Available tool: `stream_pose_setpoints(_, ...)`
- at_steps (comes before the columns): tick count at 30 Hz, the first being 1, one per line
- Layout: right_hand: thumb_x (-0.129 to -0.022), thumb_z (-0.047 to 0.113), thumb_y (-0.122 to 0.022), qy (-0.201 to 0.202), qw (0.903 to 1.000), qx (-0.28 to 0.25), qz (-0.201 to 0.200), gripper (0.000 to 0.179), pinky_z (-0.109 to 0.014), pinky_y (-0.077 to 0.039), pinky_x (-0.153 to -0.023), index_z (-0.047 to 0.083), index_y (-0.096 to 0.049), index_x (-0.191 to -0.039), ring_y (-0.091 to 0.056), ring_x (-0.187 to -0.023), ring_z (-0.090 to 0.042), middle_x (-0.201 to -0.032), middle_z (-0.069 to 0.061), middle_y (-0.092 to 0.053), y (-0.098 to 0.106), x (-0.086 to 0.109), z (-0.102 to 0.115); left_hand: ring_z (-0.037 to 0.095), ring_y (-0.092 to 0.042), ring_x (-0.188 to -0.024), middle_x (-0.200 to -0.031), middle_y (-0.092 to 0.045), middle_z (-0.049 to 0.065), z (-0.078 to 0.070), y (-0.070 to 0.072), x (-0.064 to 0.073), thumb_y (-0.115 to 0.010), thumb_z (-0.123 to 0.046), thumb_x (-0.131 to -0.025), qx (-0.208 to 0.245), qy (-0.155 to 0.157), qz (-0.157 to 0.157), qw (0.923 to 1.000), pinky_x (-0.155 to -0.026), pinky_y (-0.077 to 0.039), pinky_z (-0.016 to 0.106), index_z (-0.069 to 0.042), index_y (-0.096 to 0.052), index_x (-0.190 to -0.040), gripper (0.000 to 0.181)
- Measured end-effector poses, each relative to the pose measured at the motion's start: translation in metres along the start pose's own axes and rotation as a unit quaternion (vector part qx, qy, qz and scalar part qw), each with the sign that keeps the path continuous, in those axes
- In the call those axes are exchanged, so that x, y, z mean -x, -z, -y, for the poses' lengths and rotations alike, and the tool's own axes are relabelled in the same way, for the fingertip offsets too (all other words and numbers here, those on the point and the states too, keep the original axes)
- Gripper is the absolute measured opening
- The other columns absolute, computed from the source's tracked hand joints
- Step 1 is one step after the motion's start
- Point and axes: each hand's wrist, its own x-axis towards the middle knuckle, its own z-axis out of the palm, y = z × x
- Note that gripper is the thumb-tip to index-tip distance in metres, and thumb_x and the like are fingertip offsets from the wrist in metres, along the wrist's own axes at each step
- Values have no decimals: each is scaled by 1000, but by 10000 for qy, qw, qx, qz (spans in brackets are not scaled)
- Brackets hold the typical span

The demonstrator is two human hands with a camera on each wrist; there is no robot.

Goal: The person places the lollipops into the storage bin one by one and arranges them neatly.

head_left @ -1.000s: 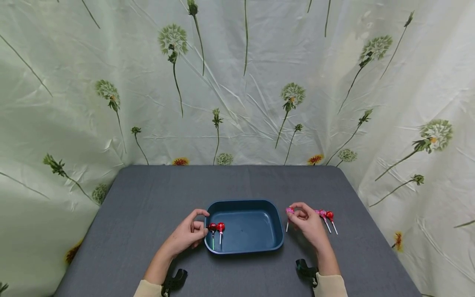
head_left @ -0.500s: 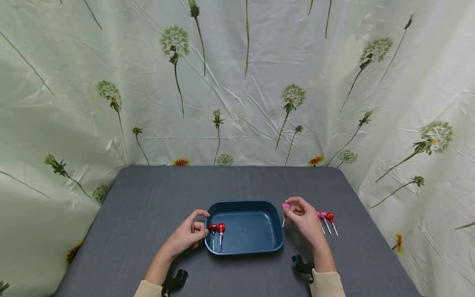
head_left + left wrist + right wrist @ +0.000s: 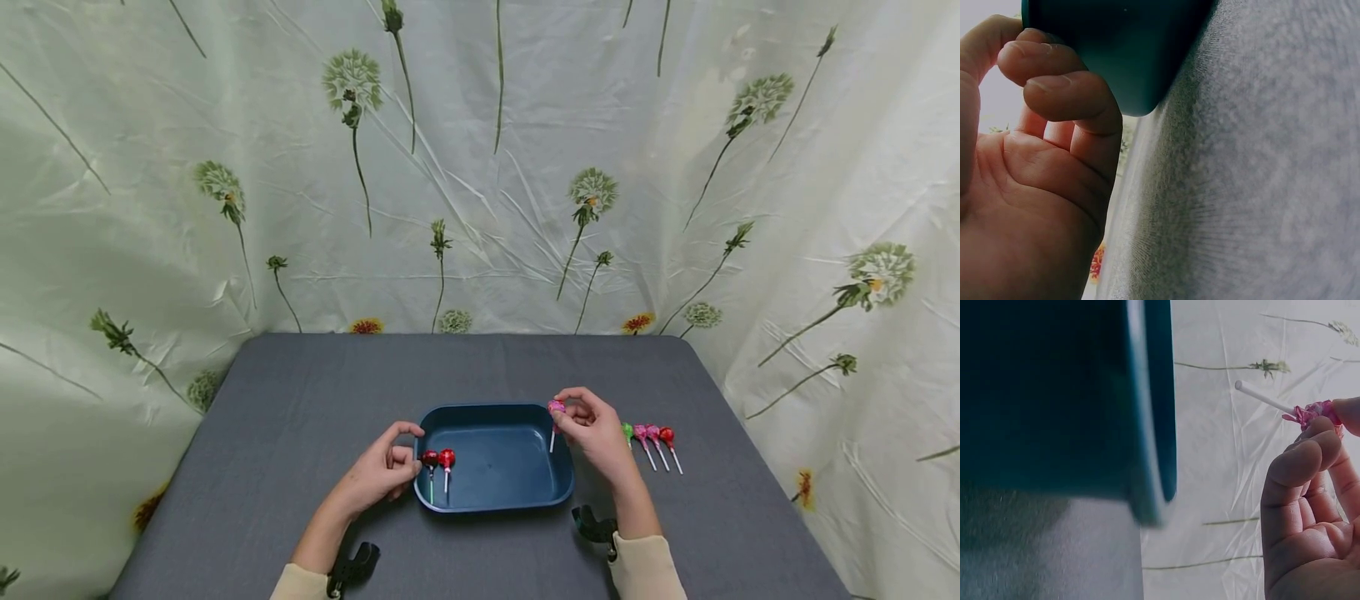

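A pink-wrapped lollipop (image 3: 556, 407) is pinched by its head between the thumb and fingers of my right hand (image 3: 596, 429), its white stick pointing down over the right end of the blue tray (image 3: 491, 508). In the right wrist view the lollipop (image 3: 1316, 412) shows beside the tray wall (image 3: 1054, 412). My left hand (image 3: 381, 468) grips the tray's left rim, its fingers bent against the outer wall (image 3: 1129, 75) in the left wrist view. Inside the tray, at its left end, a dark red lollipop (image 3: 430, 459) and a red lollipop (image 3: 447, 459) lie side by side.
Right of the tray, a row of lollipops lies on the grey tablecloth (image 3: 337, 375): a green one (image 3: 627, 431), two pink ones (image 3: 653, 433) and a red one (image 3: 667, 437). A flowered curtain (image 3: 480, 208) hangs behind the table.
My right hand has carried the pink lollipop left, from beside the tray to above its right end, uncovering the green lollipop. The left hand and tray have stayed put.
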Motion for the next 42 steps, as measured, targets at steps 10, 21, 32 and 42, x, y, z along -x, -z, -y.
stream_pose_setpoints(10,-94,22,-70,137,9997,-24,181,24,-32,-49,-59,13,-63,-114,-51,-60,-15,-78,-6,-61,-16,-7,3,16,-48,-52,-69,-55,4,0,-1,0,-66,-13,-93,18,23,10,10000,-49,-43,27,-13,-39,-136,51)
stream_pose_setpoints(21,-93,23,-70,240,9982,-95,548,21,-43,-53,-59,15,-64,-112,-53,-59,-17,-77,-7,-65,-40,-12,6,15,-48,-52,-70,-55,4,1,-2,0,-66,-13,-93,46,-10,49,10000,-49,-42,26,-14,-38,-136,51)
stream_pose_setpoints(32,-94,16,-69,-49,9968,-65,801,21,-41,-55,-64,9,-64,-113,-54,-60,-18,-80,-18,-66,-58,-11,14,16,-48,-52,-69,-55,5,2,-1,0,-65,-12,-93,114,35,69,9999,-49,-43,26,-11,-38,-136,51)
stream_pose_setpoints(42,-94,21,-69,-55,9950,51,993,20,-43,-56,-63,11,-65,-110,-55,-60,-19,-74,-16,-64,-88,-6,19,15,-48,-51,-69,-55,5,1,2,-1,-64,-11,-94,108,-37,144,9998,-49,-43,26,-9,-37,-137,51)
